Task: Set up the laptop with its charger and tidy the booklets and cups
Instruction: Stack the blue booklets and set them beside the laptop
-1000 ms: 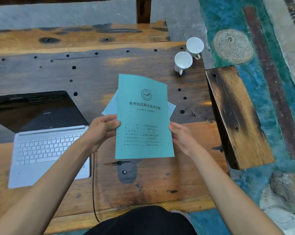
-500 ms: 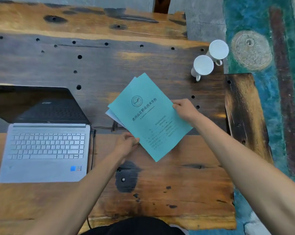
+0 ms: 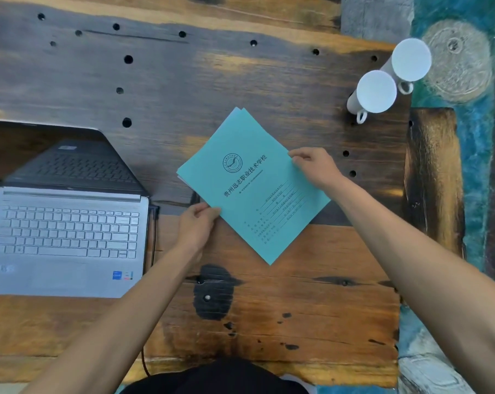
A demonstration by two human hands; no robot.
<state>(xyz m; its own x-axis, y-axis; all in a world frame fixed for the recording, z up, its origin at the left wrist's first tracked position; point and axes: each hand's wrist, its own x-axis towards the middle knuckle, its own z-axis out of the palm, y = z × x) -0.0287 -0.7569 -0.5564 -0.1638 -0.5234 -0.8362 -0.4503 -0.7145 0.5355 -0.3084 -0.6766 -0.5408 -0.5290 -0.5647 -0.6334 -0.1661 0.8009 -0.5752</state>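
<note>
A stack of teal booklets (image 3: 249,191) lies turned at an angle in the middle of the wooden table (image 3: 269,308), the top one printed with a round emblem and text. My left hand (image 3: 196,226) pinches the stack's lower left edge. My right hand (image 3: 314,164) holds its right corner. An open silver laptop (image 3: 67,240) sits at the left, with a black charger cable (image 3: 154,231) plugged into its right side and running down to the table's front edge. Two white cups (image 3: 377,91) (image 3: 411,59) stand side by side at the back right.
The tabletop has several round holes and a dark patch (image 3: 212,294) near the front. A separate wooden bench slab (image 3: 431,177) stands to the right over a teal painted floor (image 3: 473,143). My dark-clothed lap shows at the bottom edge.
The booklet I held upright a second ago now lies flat on the other booklets, rotated clockwise. The edges of the stack line up more closely than half a second ago.
</note>
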